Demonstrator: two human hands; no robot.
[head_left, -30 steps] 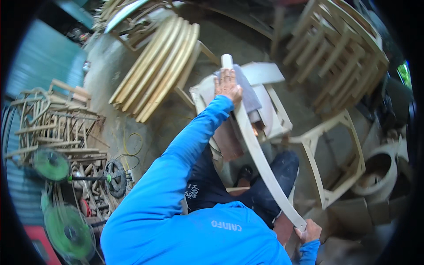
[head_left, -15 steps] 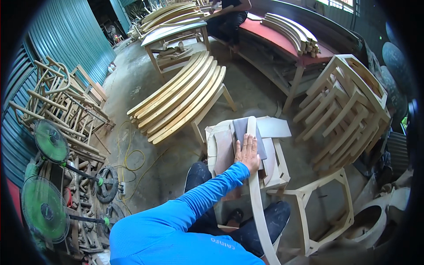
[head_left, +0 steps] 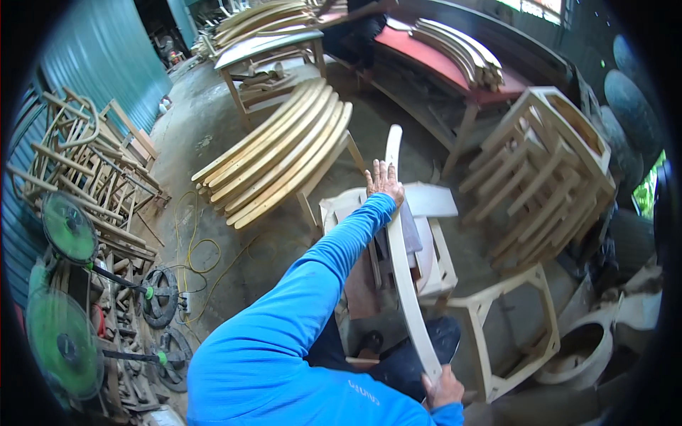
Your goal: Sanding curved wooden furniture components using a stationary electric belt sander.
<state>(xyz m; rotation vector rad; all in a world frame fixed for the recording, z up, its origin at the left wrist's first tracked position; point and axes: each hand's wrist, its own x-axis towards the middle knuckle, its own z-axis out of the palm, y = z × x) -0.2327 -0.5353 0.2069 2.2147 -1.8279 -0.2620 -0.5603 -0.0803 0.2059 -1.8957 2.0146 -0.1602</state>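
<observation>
A long, curved wooden slat (head_left: 406, 284) runs from near my lap out past a low wooden stand (head_left: 442, 273). Stretched out flat, the fingers of my left hand (head_left: 384, 183) lie on the slat near its far end, some of them spread toward its left side. My right hand (head_left: 444, 389) is closed round the near end, beside my knee. Beneath the slat, a dark grey pad (head_left: 410, 234) rests on the stand, among pale wooden boards (head_left: 431, 200). The slat hides part of this pad.
Ahead-left, several curved slats (head_left: 284, 156) lie on a bench. Stacked wooden frames (head_left: 543, 170) stand at right, above a single open frame (head_left: 476, 341). Green fans (head_left: 67, 344) and a yellow cord (head_left: 195, 248) are at left. Another person (head_left: 355, 35) sits beside a red-topped table (head_left: 405, 48).
The slat has slid forward, its far end now well beyond the pad. My left hand has moved forward with it. My right hand has come into view, gripping the near end.
</observation>
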